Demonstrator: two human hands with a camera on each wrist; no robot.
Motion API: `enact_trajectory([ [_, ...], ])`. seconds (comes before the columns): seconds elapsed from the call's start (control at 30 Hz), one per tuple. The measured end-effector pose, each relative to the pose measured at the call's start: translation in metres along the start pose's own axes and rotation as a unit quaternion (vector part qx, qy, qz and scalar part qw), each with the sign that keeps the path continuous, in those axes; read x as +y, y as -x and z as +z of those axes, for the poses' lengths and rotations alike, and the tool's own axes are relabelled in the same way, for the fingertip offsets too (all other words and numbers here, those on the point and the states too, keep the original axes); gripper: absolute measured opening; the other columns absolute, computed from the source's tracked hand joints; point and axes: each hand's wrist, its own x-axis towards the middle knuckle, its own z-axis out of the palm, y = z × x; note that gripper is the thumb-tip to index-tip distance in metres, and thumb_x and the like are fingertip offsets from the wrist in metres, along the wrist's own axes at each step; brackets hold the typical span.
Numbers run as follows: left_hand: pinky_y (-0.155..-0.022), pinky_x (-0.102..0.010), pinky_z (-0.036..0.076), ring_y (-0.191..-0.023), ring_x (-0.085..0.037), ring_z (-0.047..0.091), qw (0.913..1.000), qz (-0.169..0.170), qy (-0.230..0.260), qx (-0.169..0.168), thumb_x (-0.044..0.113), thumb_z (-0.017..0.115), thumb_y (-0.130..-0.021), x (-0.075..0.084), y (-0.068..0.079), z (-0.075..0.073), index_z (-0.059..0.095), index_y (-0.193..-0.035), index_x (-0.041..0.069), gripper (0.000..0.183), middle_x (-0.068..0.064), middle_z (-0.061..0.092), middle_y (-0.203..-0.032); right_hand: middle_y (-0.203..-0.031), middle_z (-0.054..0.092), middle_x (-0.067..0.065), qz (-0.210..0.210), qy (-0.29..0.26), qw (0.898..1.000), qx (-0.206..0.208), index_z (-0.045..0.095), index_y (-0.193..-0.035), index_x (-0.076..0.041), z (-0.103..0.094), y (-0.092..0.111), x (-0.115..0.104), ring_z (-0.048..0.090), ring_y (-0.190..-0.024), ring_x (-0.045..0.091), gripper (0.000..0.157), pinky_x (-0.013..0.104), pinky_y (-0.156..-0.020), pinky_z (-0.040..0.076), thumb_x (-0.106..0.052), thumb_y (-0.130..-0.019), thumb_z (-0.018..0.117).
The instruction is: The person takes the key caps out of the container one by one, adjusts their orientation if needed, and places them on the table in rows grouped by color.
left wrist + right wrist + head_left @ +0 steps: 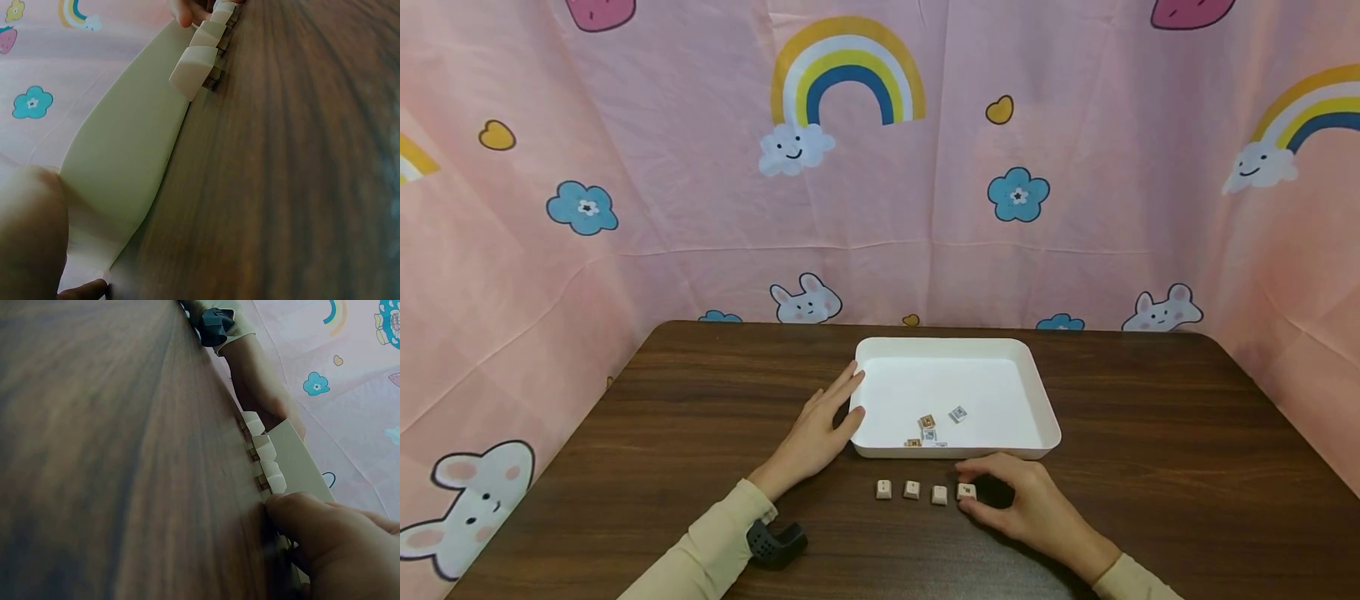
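Observation:
Four is avoided here: several pale keycaps stand in a row on the table before a white tray (880, 451). At the row's right end, my right hand (1026, 504) pinches a keycap (966, 492) between thumb and forefinger, close over the tabletop. Left of it stand a keycap (939, 495), another keycap (912, 490) and the leftmost keycap (883, 489). Seen from the right wrist, a keycap (272, 477) has a small switch beneath it. My left hand (812, 437) rests against the tray's left side, its fingers extended along the rim.
Inside the tray lie several small pieces, among them a brown-edged piece (927, 422) and a grey piece (958, 413). The dark wooden table (1165, 433) ends at a pink patterned curtain (880, 217). A black band (775, 546) sits on the left wrist.

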Motion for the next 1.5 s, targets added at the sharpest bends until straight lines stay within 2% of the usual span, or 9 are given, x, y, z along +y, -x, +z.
enact_trajectory([
  [0.23, -0.118, -0.073, 0.012, -0.151, -0.034, 0.032, 1.0, 0.003, 0.003, 0.0, 0.026, 0.053, -0.106, -0.001, -0.001, 0.0, 0.037, -0.158, 0.008, 0.057, -0.011, 0.023, -0.169, -0.101, 0.073, -0.012, -0.005, -0.006, 1.0, -0.003, 0.072, -0.118, -0.015, 0.0, 0.0, 0.001, 0.07, -0.092, 0.006, 0.049, 0.01, -0.09, 0.048, -0.011, -0.074, 0.092],
  [0.47, -0.118, -0.073, 0.012, -0.151, -0.034, 0.033, 1.0, 0.0, 0.004, -0.001, 0.024, 0.054, -0.106, 0.0, 0.0, 0.0, 0.037, -0.158, 0.007, 0.057, -0.01, 0.023, -0.169, -0.106, 0.074, -0.008, 0.023, -0.024, 0.999, -0.007, 0.072, -0.118, -0.015, -0.001, 0.001, 0.0, 0.07, -0.095, 0.005, 0.039, 0.013, -0.087, 0.051, -0.015, -0.082, 0.086],
  [0.63, -0.118, -0.073, 0.012, -0.151, -0.034, 0.033, 1.0, -0.003, 0.002, -0.001, 0.024, 0.054, -0.106, 0.001, 0.002, 0.0, 0.037, -0.158, 0.008, 0.057, -0.009, 0.023, -0.169, -0.098, 0.075, 0.001, -0.028, -0.051, 0.996, 0.07, 0.073, -0.11, -0.008, 0.0, -0.003, 0.001, 0.069, -0.083, 0.006, 0.03, 0.017, -0.074, 0.055, 0.002, -0.082, 0.08],
  [0.73, -0.118, -0.073, 0.012, -0.151, -0.034, 0.034, 1.0, -0.001, 0.0, 0.0, 0.025, 0.053, -0.107, 0.0, 0.002, 0.0, 0.036, -0.159, 0.009, 0.057, -0.009, 0.023, -0.169, -0.093, 0.075, 0.005, -0.058, -0.051, 0.989, 0.128, 0.074, -0.104, -0.004, -0.001, -0.009, 0.002, 0.07, -0.084, 0.008, 0.027, 0.017, -0.076, 0.056, 0.008, -0.08, 0.076],
  [0.8, -0.118, -0.072, 0.012, -0.151, -0.034, 0.034, 1.0, 0.0, -0.003, 0.0, 0.026, 0.053, -0.107, -0.001, 0.002, 0.0, 0.036, -0.159, 0.009, 0.057, -0.01, 0.023, -0.169, -0.092, 0.074, 0.006, -0.06, -0.044, 0.986, 0.152, 0.074, -0.102, -0.003, -0.004, -0.013, 0.003, 0.07, -0.085, 0.011, 0.027, 0.018, -0.079, 0.055, 0.011, -0.079, 0.074],
  [0.87, -0.118, -0.072, 0.012, -0.151, -0.034, 0.034, 1.0, 0.001, -0.003, -0.001, 0.026, 0.053, -0.107, -0.001, 0.001, 0.0, 0.036, -0.159, 0.009, 0.057, -0.01, 0.023, -0.169, -0.093, 0.074, 0.004, -0.038, -0.028, 0.986, 0.158, 0.074, -0.102, -0.004, -0.009, -0.019, 0.004, 0.069, -0.086, 0.011, 0.026, 0.016, -0.081, 0.054, 0.01, -0.08, 0.073],
  [1.1, -0.118, -0.073, 0.013, -0.151, -0.034, 0.033, 0.9999, 0.005, -0.012, -0.008, 0.026, 0.051, -0.108, 0.0, 0.001, 0.001, 0.034, -0.16, 0.009, 0.057, -0.009, 0.022, -0.169, -0.101, 0.077, -0.002, 0.08, 0.026, 0.991, 0.105, 0.076, -0.106, -0.006, -0.023, -0.034, 0.013, 0.07, -0.086, 0.01, 0.022, 0.025, -0.076, 0.057, 0.0, -0.086, 0.077],
  [1.27, -0.118, -0.073, 0.014, -0.151, -0.034, 0.034, 0.9997, 0.007, -0.021, -0.004, 0.026, 0.05, -0.108, 0.002, 0.001, 0.0, 0.034, -0.16, 0.009, 0.057, -0.01, 0.022, -0.169, -0.102, 0.077, -0.002, 0.104, 0.027, 0.993, 0.053, 0.077, -0.108, -0.007, -0.023, -0.046, 0.014, 0.072, -0.085, 0.01, 0.021, 0.035, -0.073, 0.06, -0.004, -0.087, 0.078],
  [1.5, -0.118, -0.073, 0.015, -0.151, -0.032, 0.034, 0.9996, 0.007, -0.028, -0.003, 0.027, 0.051, -0.108, 0.003, 0.0, 0.0, 0.034, -0.16, 0.009, 0.057, -0.009, 0.022, -0.169, -0.102, 0.077, 0.001, 0.111, -0.002, 0.994, -0.003, 0.076, -0.111, -0.006, -0.017, -0.067, 0.009, 0.071, -0.088, 0.013, 0.02, 0.033, -0.075, 0.061, -0.007, -0.09, 0.076],
])
